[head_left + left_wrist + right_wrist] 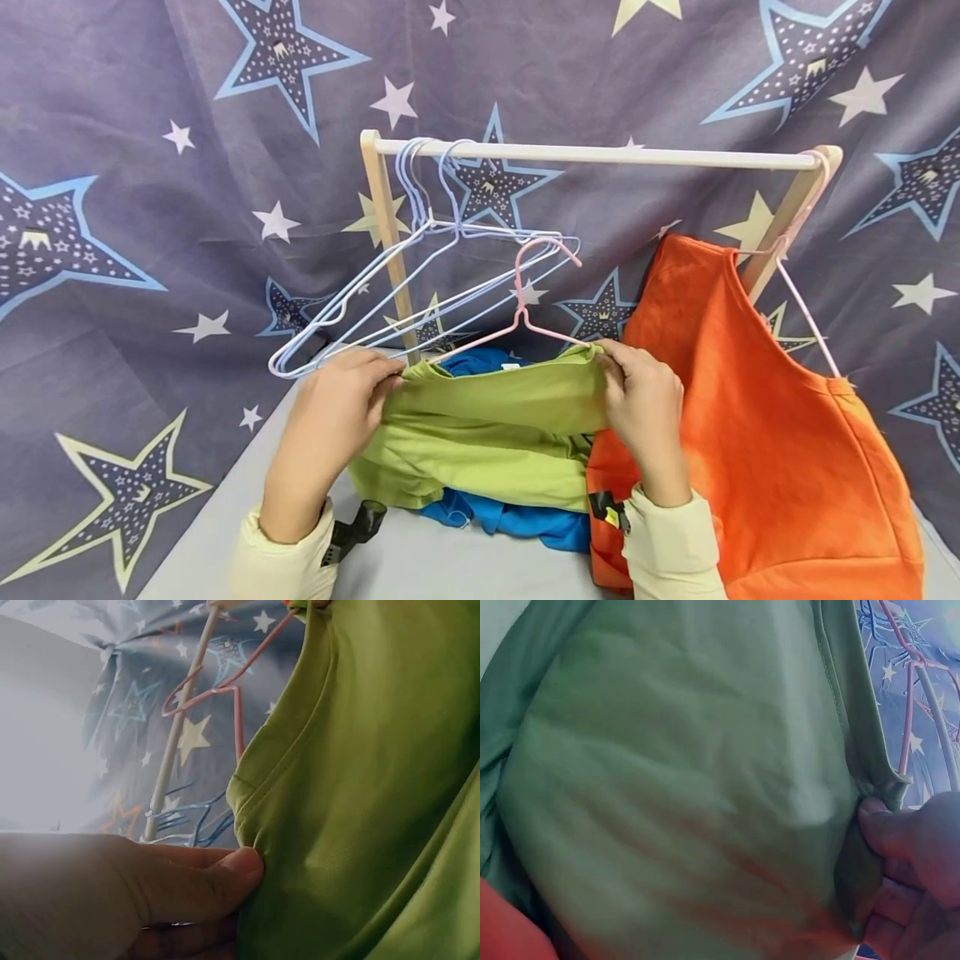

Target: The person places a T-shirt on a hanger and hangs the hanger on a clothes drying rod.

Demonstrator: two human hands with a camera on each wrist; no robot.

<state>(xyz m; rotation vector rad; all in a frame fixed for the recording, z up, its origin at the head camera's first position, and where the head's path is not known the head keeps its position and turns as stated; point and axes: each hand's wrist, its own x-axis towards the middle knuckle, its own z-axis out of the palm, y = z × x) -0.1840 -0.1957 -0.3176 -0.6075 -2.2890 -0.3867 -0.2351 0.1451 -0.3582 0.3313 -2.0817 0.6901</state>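
Note:
A green garment [495,400] is stretched between the two hands, its neckline upward. Inside its neck sits a pink hanger [520,317], whose hook rises above the cloth while its lower part is hidden. My left hand [341,408] pinches the garment's left shoulder between thumb and fingers; the left wrist view shows the thumb [236,870] at the shoulder edge. On the other shoulder, my right hand [645,404] grips the cloth, with the thumb [881,821] pressed on it in the right wrist view. Blue cloth [517,521] lies beneath and behind the green garment.
A rack with a white rail [600,156] and wooden posts stands behind. Several blue and white hangers [375,292] hang at its left end. At the right end, an orange garment [765,433] hangs on another pink hanger [802,217]. A star-patterned curtain [187,208] backs the light table [450,567].

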